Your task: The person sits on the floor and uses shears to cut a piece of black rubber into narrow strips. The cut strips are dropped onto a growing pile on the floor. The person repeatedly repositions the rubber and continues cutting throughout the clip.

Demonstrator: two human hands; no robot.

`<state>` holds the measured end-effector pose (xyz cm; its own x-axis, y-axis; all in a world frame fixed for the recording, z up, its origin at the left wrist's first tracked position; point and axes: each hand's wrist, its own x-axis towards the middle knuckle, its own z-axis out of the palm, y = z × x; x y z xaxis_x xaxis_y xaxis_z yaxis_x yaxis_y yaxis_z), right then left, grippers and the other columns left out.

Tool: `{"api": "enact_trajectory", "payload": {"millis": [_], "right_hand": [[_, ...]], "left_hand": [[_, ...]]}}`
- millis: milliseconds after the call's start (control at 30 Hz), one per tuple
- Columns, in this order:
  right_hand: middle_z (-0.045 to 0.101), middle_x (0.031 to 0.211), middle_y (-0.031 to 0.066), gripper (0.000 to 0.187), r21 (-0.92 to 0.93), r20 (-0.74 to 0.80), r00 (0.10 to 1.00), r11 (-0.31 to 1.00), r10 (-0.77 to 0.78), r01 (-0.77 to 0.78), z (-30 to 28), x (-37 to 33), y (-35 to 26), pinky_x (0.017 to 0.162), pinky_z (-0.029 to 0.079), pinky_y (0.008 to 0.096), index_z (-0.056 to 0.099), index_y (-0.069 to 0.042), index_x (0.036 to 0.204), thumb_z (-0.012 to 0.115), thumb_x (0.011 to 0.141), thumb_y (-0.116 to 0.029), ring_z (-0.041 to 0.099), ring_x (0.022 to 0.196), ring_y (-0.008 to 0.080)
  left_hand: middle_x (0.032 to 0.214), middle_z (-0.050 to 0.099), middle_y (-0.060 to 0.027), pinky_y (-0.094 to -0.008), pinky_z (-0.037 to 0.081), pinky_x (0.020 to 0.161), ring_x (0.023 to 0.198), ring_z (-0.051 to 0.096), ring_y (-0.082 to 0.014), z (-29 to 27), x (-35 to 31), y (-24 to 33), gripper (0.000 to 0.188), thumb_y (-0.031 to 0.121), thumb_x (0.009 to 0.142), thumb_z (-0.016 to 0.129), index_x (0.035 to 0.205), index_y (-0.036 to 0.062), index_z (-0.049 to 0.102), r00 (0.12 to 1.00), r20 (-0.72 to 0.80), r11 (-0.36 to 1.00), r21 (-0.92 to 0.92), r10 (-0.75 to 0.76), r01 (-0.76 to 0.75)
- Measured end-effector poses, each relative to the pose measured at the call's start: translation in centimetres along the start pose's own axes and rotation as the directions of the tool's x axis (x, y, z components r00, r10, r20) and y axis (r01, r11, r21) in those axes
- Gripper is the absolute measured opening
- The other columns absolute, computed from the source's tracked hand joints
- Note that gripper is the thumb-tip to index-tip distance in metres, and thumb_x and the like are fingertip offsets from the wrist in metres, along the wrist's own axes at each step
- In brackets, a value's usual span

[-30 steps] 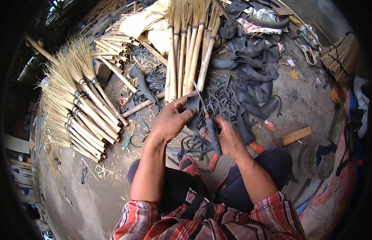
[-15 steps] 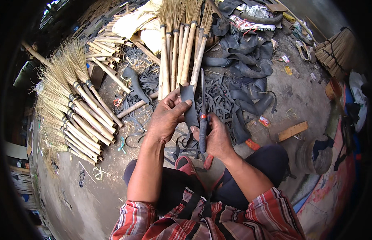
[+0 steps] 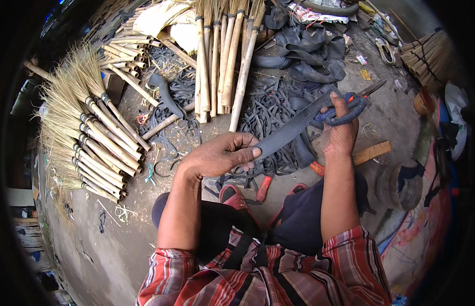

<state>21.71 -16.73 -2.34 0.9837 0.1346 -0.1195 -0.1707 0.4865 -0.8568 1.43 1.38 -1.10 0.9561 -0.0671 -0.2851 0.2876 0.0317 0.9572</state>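
Note:
A flat, dark grey rubber strip (image 3: 292, 126) is stretched slantwise between my two hands. My left hand (image 3: 217, 155) pinches its near end between thumb and fingers. At its far end, my right hand (image 3: 341, 131) holds the strip at the fingertips and also grips a pair of scissors (image 3: 350, 111). Dark blue wrapping covers the scissors' handles, and their blades point away to the upper right. Beneath the strip lies a heap of thin cut rubber strips (image 3: 268, 107) on the ground.
Bundled grass brooms (image 3: 102, 137) lie at the left, with more broom handles (image 3: 227, 61) straight ahead. Larger pieces of rubber tube (image 3: 314, 56) are piled at the far right. A red-handled tool (image 3: 264, 188) rests between my feet, and a wooden block (image 3: 372, 152) lies right of them.
My hands have moved apart, the right one going up and to the right with the scissors. The rubber strip now spans between them, and the scissor blades have swung rightward.

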Motion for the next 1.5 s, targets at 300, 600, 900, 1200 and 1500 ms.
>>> {"api": "enact_trajectory", "payload": {"millis": [300, 600, 900, 1200, 1500], "right_hand": [[0.061, 0.078, -0.0018, 0.037, -0.452, 0.315, 0.937, 0.892, 0.153, 0.006, 0.6, -2.6, 2.1, 0.055, 0.048, 0.0215, 0.069, -0.007, 0.1, 0.081, 0.094, -0.041, 0.058, 0.061, 0.0066], [0.06, 0.079, -0.0039, 0.031, -0.576, 0.586, 0.672, 0.816, 0.453, -0.047, 1.5, -7.1, 2.4, 0.056, 0.046, 0.0209, 0.068, -0.007, 0.105, 0.077, 0.099, -0.036, 0.057, 0.062, 0.0048], [0.068, 0.096, 0.004, 0.033, -0.66, 0.693, 0.416, 0.75, 0.589, 0.038, 0.4, -8.9, 5.1, 0.076, 0.052, 0.0266, 0.066, -0.001, 0.115, 0.081, 0.091, -0.019, 0.063, 0.083, 0.0102], [0.06, 0.087, 0.0, 0.036, -0.626, 0.756, 0.403, 0.751, 0.516, 0.21, 0.9, -8.9, 5.4, 0.068, 0.046, 0.025, 0.064, -0.001, 0.116, 0.073, 0.1, -0.032, 0.055, 0.076, 0.0078], [0.065, 0.089, 0.002, 0.031, -0.671, 0.68, 0.413, 0.741, 0.606, 0.019, 0.9, -8.8, 4.5, 0.072, 0.052, 0.025, 0.064, 0.0, 0.108, 0.077, 0.096, -0.025, 0.061, 0.079, 0.0079]], "left_hand": [[0.086, 0.067, -0.0049, -0.0248, 0.055, 0.06, 0.072, 0.065, -0.0136, -0.5, -0.6, 1.3, 0.03, 0.023, 0.102, 0.071, 0.122, 0.001, 0.067, 0.907, -0.419, 0.854, -0.459, 0.036, -0.246], [0.109, 0.071, -0.0034, -0.0295, 0.063, 0.069, 0.08, 0.069, -0.0135, -1.5, -0.7, 1.4, 0.047, 0.015, 0.097, 0.076, 0.139, -0.0025, 0.062, 0.773, -0.632, 0.825, -0.407, 0.057, -0.393], [0.089, 0.064, -0.0049, -0.0289, 0.06, 0.066, 0.077, 0.069, -0.0156, -4.0, -2.1, 1.0, 0.077, 0.005, 0.096, 0.075, 0.159, -0.0033, 0.032, 0.613, -0.785, 0.895, -0.205, 0.091, -0.395], [0.079, 0.064, -0.0026, -0.0292, 0.057, 0.069, 0.072, 0.066, -0.0126, -3.9, -1.8, 0.2, 0.073, 0.003, 0.096, 0.074, 0.159, -0.0033, 0.036, 0.701, -0.702, 0.95, -0.115, 0.129, -0.29], [0.073, 0.064, 0.0004, -0.0237, 0.052, 0.059, 0.062, 0.062, -0.0079, -3.7, -1.8, 0.0, 0.068, 0.004, 0.096, 0.072, 0.156, -0.006, 0.042, 0.715, -0.679, 0.958, -0.058, 0.168, -0.281]]}}
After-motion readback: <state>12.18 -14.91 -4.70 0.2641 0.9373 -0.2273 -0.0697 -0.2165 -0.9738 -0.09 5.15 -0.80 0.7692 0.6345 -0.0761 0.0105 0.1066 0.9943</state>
